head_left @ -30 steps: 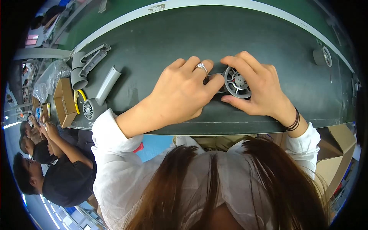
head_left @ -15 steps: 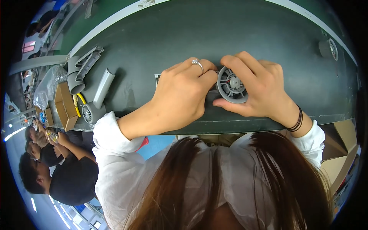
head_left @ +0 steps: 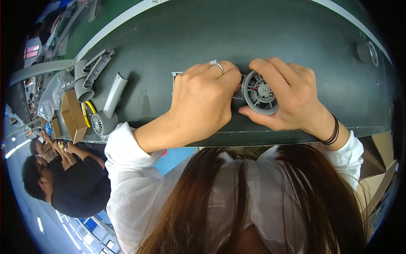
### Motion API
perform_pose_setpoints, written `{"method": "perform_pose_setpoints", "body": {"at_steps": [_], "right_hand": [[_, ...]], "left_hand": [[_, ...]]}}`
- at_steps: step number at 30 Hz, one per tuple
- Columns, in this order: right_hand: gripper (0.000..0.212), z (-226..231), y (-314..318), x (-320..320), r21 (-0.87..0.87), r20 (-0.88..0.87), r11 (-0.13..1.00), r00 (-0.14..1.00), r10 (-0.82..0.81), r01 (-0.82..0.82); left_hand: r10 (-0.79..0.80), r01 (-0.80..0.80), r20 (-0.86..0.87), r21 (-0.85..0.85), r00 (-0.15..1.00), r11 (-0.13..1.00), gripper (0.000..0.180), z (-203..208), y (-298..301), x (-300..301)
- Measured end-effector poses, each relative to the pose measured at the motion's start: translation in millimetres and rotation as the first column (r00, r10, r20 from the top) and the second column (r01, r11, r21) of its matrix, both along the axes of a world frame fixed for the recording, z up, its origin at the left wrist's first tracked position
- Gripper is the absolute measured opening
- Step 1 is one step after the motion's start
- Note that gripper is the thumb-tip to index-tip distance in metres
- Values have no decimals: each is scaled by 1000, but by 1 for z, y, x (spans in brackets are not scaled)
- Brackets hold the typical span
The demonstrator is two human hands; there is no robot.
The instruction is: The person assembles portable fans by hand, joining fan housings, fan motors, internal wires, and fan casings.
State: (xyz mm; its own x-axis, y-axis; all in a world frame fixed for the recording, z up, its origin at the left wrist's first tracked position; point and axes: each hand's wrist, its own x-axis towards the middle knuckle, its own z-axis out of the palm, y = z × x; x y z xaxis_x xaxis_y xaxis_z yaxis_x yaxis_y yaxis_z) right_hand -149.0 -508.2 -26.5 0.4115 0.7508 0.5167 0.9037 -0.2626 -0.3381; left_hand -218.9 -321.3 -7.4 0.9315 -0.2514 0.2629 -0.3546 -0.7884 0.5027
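The right hand (head_left: 294,97) grasps a round gray fan (head_left: 264,90) by its rim, thumb below, fingers above. Spokes run from its thick ring to a hub, with a bit of red beside it. The fan sits just right of the left hand (head_left: 205,97), over the dark table (head_left: 169,42); that hand's fingers clasp a gray piece (head_left: 177,73), mostly hidden, its pale end showing.

We are facing a dark green table (head_left: 169,38), seeing light blue floor (head_left: 182,158) below and long white lights (head_left: 40,225) at left.
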Motion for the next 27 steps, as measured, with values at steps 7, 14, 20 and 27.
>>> {"method": "perform_pose_setpoints", "body": {"at_steps": [7, 14, 20, 27], "right_hand": [[57, 2, 0, -2, -7, 27, 999, 999, -32, 32], [54, 0, 4, -3, -11, -5, 1000, 1000, -10, 10], [57, 1, 8, -3, -3, 46, 1000, 999, -27, 28], [56, 0, 5, 2, 42, 5, 998, 999, 38, -38]], "left_hand": [[-139, 150, -90, 138, 986, 979, 14, 10, 13, 5], [-302, 262, 106, 284, 947, 922, 17, 8, 23, 4], [-270, 236, 51, 350, 961, 907, 19, 15, 27, 0], [-326, 332, -88, 73, 941, 940, 8, 9, 38, 10]]}}
